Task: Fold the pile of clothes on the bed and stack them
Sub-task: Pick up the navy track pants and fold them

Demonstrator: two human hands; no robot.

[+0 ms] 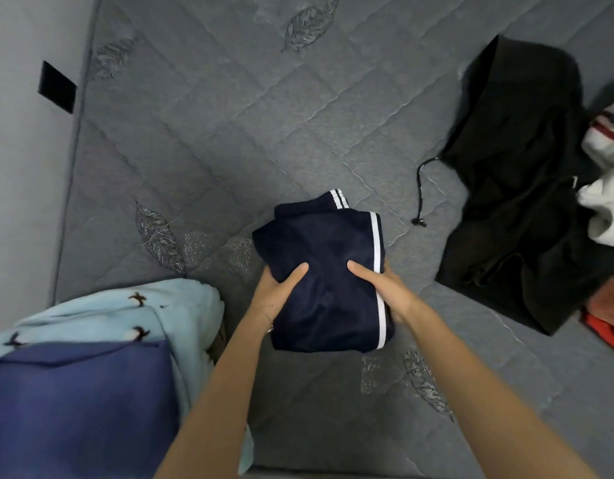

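Observation:
A folded navy garment with white side stripes (319,243) is held over the grey quilted mattress (229,115), near its front middle. My left hand (276,295) grips its left edge, thumb on top and fingers hidden underneath. My right hand (385,288) grips its right edge by the white stripe in the same way. A stack of folded clothes sits at the lower left: a blue piece (77,402) on top of a light blue patterned one (125,312).
A black hoodie with a drawstring (519,188) lies spread at the right. Past it, at the right edge, lies a heap of white (606,202), red-striped (606,133) and orange-red (606,326) clothes. A grey wall (18,167) runs along the bed's left side.

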